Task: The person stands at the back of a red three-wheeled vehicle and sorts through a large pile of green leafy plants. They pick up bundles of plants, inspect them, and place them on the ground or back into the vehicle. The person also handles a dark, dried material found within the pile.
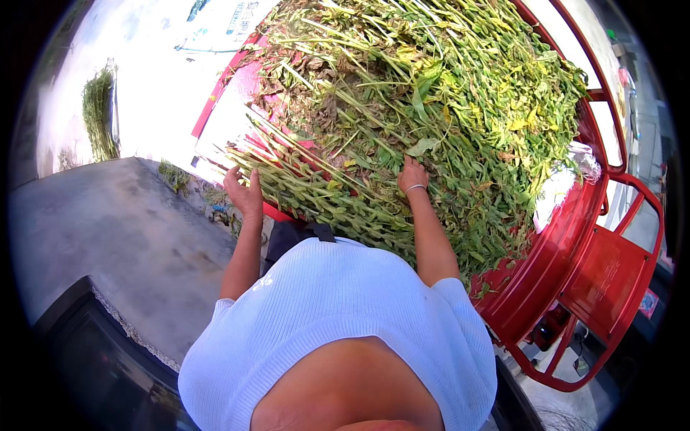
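A thick heap of cut green stalks [460, 86] with leaves and pods covers the red truck bed [507, 291] in front of me. Along its near left side, several podded stalks [316, 190] lie roughly parallel, their bare ends pointing left. My left hand [246, 192] is beside those ends, thumb and fingers apart, and I see nothing gripped in it. Deeper in the heap, my right hand [412, 174] reaches among the leaves, a pale bracelet on its wrist. Foliage hides its fingertips, so whether it grips a stalk is unclear.
Red metal rails [611, 136] and a red seat-like panel [602, 276] border the bed on the right. A white plastic sheet [553, 197] is tucked by the rim. One stalk bundle [99, 115] stands far left. A dark glossy panel [108, 359] is at lower left.
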`<state>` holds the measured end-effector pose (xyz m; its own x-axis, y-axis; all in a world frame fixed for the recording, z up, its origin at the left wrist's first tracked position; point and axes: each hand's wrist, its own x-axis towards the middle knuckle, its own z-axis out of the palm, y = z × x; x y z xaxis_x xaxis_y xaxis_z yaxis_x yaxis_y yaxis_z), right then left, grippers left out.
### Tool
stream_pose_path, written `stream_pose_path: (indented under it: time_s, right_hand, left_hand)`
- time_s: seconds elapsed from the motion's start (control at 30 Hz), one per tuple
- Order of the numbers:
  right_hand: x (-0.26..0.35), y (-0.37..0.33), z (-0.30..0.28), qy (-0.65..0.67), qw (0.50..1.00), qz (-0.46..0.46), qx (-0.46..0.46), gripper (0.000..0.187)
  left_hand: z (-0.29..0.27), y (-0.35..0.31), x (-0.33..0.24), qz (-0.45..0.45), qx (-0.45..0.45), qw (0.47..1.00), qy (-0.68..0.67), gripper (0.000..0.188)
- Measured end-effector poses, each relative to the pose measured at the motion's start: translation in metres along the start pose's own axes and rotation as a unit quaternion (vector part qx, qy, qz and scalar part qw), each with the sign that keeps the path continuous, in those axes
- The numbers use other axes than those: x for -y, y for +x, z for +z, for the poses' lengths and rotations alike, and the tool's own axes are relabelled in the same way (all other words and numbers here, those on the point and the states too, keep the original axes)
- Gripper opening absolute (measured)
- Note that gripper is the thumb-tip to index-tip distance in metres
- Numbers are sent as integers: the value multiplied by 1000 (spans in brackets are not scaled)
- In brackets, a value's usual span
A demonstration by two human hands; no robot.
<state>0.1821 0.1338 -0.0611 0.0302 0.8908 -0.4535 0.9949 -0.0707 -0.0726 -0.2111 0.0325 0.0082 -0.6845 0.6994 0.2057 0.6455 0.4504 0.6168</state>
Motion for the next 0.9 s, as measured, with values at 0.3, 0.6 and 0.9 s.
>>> stream_pose_path:
  time_s: [0.3, 0.6, 0.9]
  right_hand:
    - [-39, -18, -47, 42, 998, -22, 33, 34]
    - [-61, -25, -57, 314, 883, -122, 327, 78]
    - [-35, 17, -49, -129, 990, 44, 29, 35]
  left_hand:
    - [57, 34, -84, -356, 337, 703, -515, 70]
    - [80, 49, -129, -370, 357, 520, -682, 39]
    - [70, 32, -100, -468, 304, 552, -619, 41]
